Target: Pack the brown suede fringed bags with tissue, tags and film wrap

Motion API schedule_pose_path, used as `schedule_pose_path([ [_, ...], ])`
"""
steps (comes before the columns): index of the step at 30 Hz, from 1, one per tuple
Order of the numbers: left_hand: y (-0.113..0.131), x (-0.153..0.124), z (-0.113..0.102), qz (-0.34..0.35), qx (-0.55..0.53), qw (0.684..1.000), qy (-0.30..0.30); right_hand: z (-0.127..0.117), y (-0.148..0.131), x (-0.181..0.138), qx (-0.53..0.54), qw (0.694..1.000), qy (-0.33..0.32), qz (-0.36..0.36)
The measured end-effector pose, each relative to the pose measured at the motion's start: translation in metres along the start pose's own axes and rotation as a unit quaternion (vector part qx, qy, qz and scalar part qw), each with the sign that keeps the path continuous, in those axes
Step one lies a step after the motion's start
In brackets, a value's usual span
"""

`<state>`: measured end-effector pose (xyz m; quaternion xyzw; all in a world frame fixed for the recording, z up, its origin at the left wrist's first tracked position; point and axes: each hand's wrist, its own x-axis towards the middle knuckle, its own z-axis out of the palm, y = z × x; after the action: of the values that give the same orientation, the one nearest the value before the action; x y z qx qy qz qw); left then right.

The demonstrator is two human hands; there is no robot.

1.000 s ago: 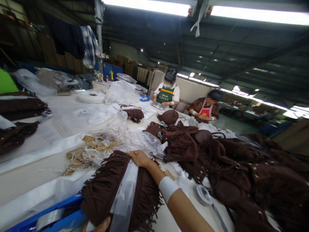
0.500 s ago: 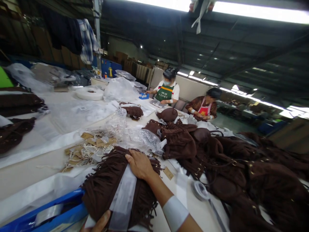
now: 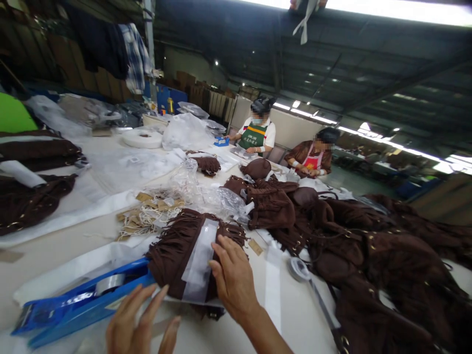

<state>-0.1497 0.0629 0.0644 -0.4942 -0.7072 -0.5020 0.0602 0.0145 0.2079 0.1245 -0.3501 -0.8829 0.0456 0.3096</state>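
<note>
A dark brown fringed bag (image 3: 173, 246) lies on the table in front of me, a translucent plastic strip (image 3: 201, 260) wrapped across its middle. My right hand (image 3: 236, 275) rests against the bag's right side, fingers stretched over the strip's edge and the fringe. Below the bag, near the bottom edge of the view, my left hand (image 3: 140, 324) is raised with its fingers apart and nothing in it. Just beyond that hand sits a blue tape dispenser (image 3: 84, 305) with a roll of clear tape, its right end by the bag.
Tags with strings (image 3: 147, 216) and crumpled clear plastic (image 3: 221, 201) lie behind the bag. Many brown bags (image 3: 401, 275) are heaped to the right, near a tape roll (image 3: 298, 269). More brown bags (image 3: 37, 196) lie left. Two co-workers (image 3: 258, 130) stand across the table.
My left hand has come off the bag and opened. My right hand has slid from the bag's top toward me along its right side. More of the strip and the tape dispenser shows.
</note>
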Motion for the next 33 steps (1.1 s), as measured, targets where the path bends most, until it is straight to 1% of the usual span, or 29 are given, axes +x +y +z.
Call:
schedule_pose_path([
  [1, 0.005, 0.007, -0.001, 0.077, 0.045, 0.996, -0.025, 0.001, -0.001, -0.011, -0.006, 1.000, -0.002, 0.007],
  [2, 0.010, 0.013, 0.000, 0.130, 0.075, 0.988, -0.047, 0.004, 0.000, -0.019, -0.010, 1.000, 0.001, 0.017],
  [3, 0.016, 0.018, 0.002, 0.158, 0.096, 0.981, -0.065, 0.007, 0.001, -0.025, -0.013, 1.000, 0.005, 0.027],
  [5, 0.024, 0.024, 0.009, 0.175, 0.124, 0.974, -0.076, 0.014, 0.005, -0.032, -0.015, 0.999, 0.013, 0.036],
  [7, 0.026, 0.023, 0.014, 0.180, 0.137, 0.971, -0.076, 0.018, 0.007, -0.035, -0.019, 0.999, 0.016, 0.037],
  [11, 0.019, 0.012, 0.019, 0.183, 0.135, 0.971, -0.078, 0.020, 0.003, -0.039, -0.024, 0.999, 0.012, 0.039],
  [13, 0.016, 0.009, 0.021, 0.170, 0.120, 0.974, -0.087, 0.019, 0.000, -0.040, -0.021, 0.999, 0.009, 0.043],
  [17, 0.015, 0.013, 0.029, 0.114, 0.084, 0.984, -0.110, 0.018, -0.004, -0.040, -0.010, 0.999, 0.008, 0.051],
  [20, 0.016, 0.021, 0.033, 0.072, 0.075, 0.989, -0.107, 0.017, -0.004, -0.039, 0.003, 0.998, 0.015, 0.060],
  [22, 0.017, 0.026, 0.032, 0.059, 0.079, 0.990, -0.102, 0.015, -0.003, -0.039, 0.008, 0.998, 0.016, 0.060],
  [25, 0.017, 0.031, 0.031, 0.073, 0.103, 0.987, -0.094, 0.014, -0.003, -0.040, 0.011, 0.998, 0.014, 0.056],
  [28, 0.016, 0.035, 0.031, 0.093, 0.128, 0.982, -0.106, 0.015, -0.002, -0.041, 0.008, 0.998, 0.012, 0.054],
  [33, 0.010, 0.042, 0.034, 0.068, 0.118, 0.980, -0.148, 0.018, 0.000, -0.041, 0.006, 0.998, 0.005, 0.056],
])
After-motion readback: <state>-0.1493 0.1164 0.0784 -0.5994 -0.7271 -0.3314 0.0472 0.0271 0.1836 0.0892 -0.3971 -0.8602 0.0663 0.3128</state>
